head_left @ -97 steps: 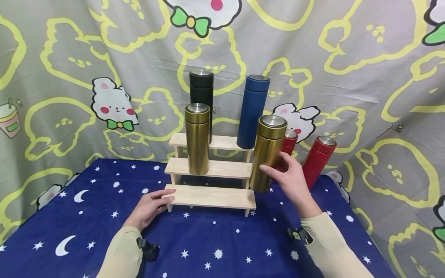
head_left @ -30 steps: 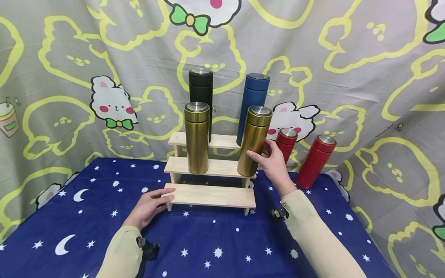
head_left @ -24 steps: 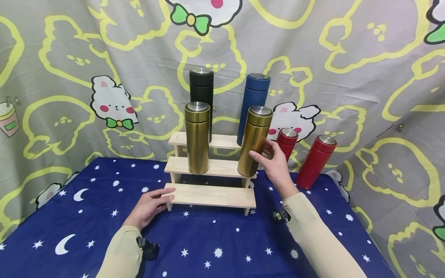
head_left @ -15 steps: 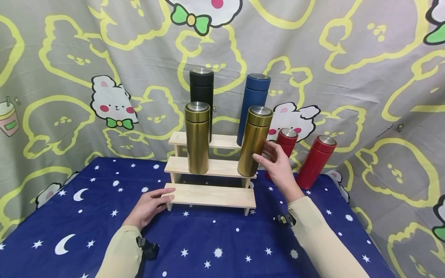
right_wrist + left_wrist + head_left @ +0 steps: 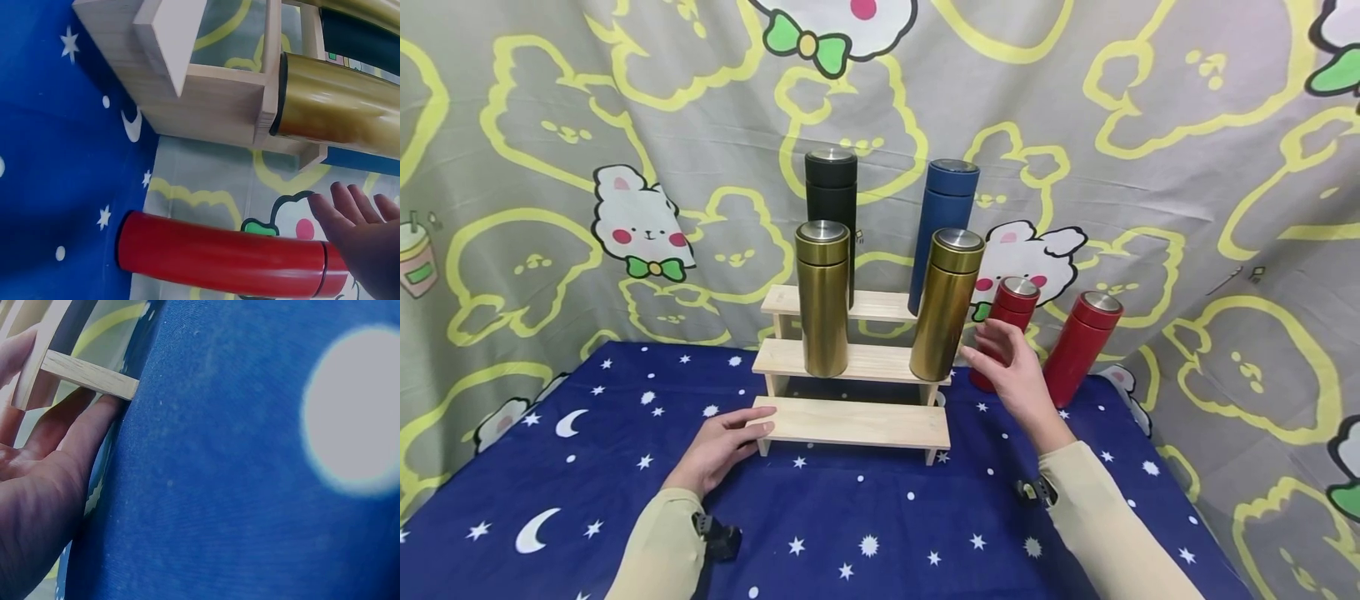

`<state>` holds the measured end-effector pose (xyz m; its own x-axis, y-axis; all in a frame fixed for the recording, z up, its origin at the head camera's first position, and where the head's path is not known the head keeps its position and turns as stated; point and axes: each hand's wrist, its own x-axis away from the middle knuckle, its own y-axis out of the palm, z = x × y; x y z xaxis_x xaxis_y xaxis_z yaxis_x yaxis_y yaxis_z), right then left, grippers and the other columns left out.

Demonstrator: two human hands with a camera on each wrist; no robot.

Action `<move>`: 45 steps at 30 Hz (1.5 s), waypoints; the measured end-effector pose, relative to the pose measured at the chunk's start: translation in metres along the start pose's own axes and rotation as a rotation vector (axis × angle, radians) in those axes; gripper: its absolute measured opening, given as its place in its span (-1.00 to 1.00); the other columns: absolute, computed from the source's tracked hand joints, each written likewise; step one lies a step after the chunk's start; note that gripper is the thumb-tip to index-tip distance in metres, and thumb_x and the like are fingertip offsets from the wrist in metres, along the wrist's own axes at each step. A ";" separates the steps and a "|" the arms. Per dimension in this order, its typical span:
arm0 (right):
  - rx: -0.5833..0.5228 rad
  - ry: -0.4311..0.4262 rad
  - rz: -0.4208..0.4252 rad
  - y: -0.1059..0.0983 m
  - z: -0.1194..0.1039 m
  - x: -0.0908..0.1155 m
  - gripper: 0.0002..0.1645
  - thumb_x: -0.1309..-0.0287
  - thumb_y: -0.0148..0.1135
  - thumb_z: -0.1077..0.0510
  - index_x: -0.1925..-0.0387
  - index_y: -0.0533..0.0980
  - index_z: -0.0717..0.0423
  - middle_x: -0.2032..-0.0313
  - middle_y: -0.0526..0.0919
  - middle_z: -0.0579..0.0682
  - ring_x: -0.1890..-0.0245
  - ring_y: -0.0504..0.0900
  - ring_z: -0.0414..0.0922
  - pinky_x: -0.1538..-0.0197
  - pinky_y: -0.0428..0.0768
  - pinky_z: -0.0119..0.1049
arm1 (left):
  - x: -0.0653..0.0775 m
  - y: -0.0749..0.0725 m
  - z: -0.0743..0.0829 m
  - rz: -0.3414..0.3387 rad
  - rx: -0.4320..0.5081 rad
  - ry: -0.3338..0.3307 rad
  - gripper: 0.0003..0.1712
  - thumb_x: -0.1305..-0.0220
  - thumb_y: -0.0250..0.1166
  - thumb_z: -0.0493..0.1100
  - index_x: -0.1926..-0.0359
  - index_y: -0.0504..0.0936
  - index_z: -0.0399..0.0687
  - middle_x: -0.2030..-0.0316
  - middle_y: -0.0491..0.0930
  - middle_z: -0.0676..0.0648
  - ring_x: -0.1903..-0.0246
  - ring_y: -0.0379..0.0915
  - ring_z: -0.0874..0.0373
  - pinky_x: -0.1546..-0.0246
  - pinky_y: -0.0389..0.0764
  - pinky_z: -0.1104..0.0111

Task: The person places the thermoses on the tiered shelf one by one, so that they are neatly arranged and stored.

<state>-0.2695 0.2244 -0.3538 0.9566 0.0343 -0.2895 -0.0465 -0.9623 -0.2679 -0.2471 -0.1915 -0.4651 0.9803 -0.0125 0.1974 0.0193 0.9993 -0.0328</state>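
Two red flasks [image 5: 1084,346] near right hand [image 5: 1012,368], which partly hides one.

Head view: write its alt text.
Two gold flasks stand on a wooden rack's middle step, a black flask and a blue flask on its top step. A person's left hand grips the bottom step; the empty right hand is beside the right gold flask. Two red flasks stand at right.
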 end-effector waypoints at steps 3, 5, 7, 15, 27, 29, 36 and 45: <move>0.021 0.000 0.002 -0.004 0.003 0.005 -0.17 -0.25 0.33 0.02 -0.39 0.18 0.22 -0.30 0.38 0.16 -0.30 0.36 0.03 -0.30 0.37 -0.03 | -0.001 0.000 -0.001 -0.002 -0.003 -0.001 -0.39 -0.19 0.46 -0.10 -0.23 0.56 -0.22 -0.37 0.23 -0.26 -0.13 0.42 0.04 -0.18 0.45 0.12; 0.040 0.001 0.008 -0.007 0.006 0.008 -0.18 -0.26 0.33 0.02 -0.39 0.19 0.24 -0.30 0.38 0.18 -0.29 0.37 0.04 -0.31 0.36 -0.02 | -0.001 0.000 -0.002 -0.004 -0.001 0.001 -0.40 -0.19 0.46 -0.10 -0.23 0.56 -0.22 -0.37 0.23 -0.26 -0.12 0.43 0.05 -0.17 0.46 0.13; 0.066 0.007 0.017 -0.010 0.009 0.011 -0.18 -0.25 0.33 0.00 -0.39 0.20 0.23 -0.30 0.38 0.18 -0.29 0.37 0.05 -0.31 0.36 -0.01 | -0.001 0.000 -0.001 -0.006 0.000 0.004 -0.40 -0.19 0.46 -0.11 -0.22 0.56 -0.23 -0.37 0.24 -0.27 -0.10 0.45 0.06 -0.17 0.47 0.14; 0.055 0.038 0.111 -0.024 0.021 0.014 -0.20 -0.27 0.31 -0.07 -0.36 0.25 0.25 -0.28 0.39 0.20 -0.27 0.39 0.08 -0.31 0.36 0.00 | -0.001 -0.001 0.002 -0.004 -0.004 0.000 -0.38 -0.20 0.45 -0.11 -0.24 0.54 -0.25 -0.37 0.22 -0.28 -0.11 0.43 0.04 -0.18 0.46 0.12; 0.078 0.069 0.128 -0.034 0.033 0.016 -0.13 -0.22 0.36 -0.05 -0.40 0.21 0.22 -0.31 0.36 0.19 -0.32 0.32 0.10 -0.32 0.30 0.12 | -0.001 -0.001 0.001 -0.001 0.000 -0.007 -0.37 -0.20 0.45 -0.13 -0.25 0.53 -0.26 -0.38 0.21 -0.29 -0.12 0.43 0.02 -0.17 0.46 0.13; 0.080 0.065 0.132 -0.034 0.033 0.017 -0.14 -0.22 0.37 -0.03 -0.40 0.23 0.21 -0.30 0.38 0.19 -0.31 0.33 0.09 -0.31 0.33 0.09 | -0.001 -0.001 0.000 -0.003 0.000 -0.004 -0.38 -0.20 0.45 -0.13 -0.24 0.53 -0.26 -0.38 0.22 -0.29 -0.11 0.44 0.03 -0.17 0.47 0.13; 0.064 0.043 0.204 -0.038 0.036 0.016 -0.24 -0.22 0.37 -0.01 -0.35 0.33 0.19 -0.22 0.47 0.17 -0.24 0.41 0.03 -0.16 0.45 -0.39 | 0.000 0.001 0.000 -0.006 0.000 -0.005 -0.39 -0.21 0.44 -0.12 -0.25 0.54 -0.24 -0.38 0.21 -0.27 -0.14 0.41 0.01 -0.18 0.46 0.12; 0.080 0.074 0.260 -0.042 0.050 0.006 -0.21 -0.22 0.37 -0.03 -0.35 0.31 0.21 -0.25 0.45 0.15 -0.26 0.40 0.03 -0.30 0.38 -0.13 | -0.001 0.000 0.001 0.005 -0.008 -0.015 -0.40 -0.20 0.45 -0.13 -0.23 0.55 -0.24 -0.36 0.24 -0.28 -0.10 0.45 0.04 -0.16 0.47 0.12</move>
<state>-0.2761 0.2788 -0.3902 0.9280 -0.2334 -0.2904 -0.3126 -0.9118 -0.2663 -0.2484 -0.1913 -0.4639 0.9774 -0.0074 0.2115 0.0165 0.9990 -0.0414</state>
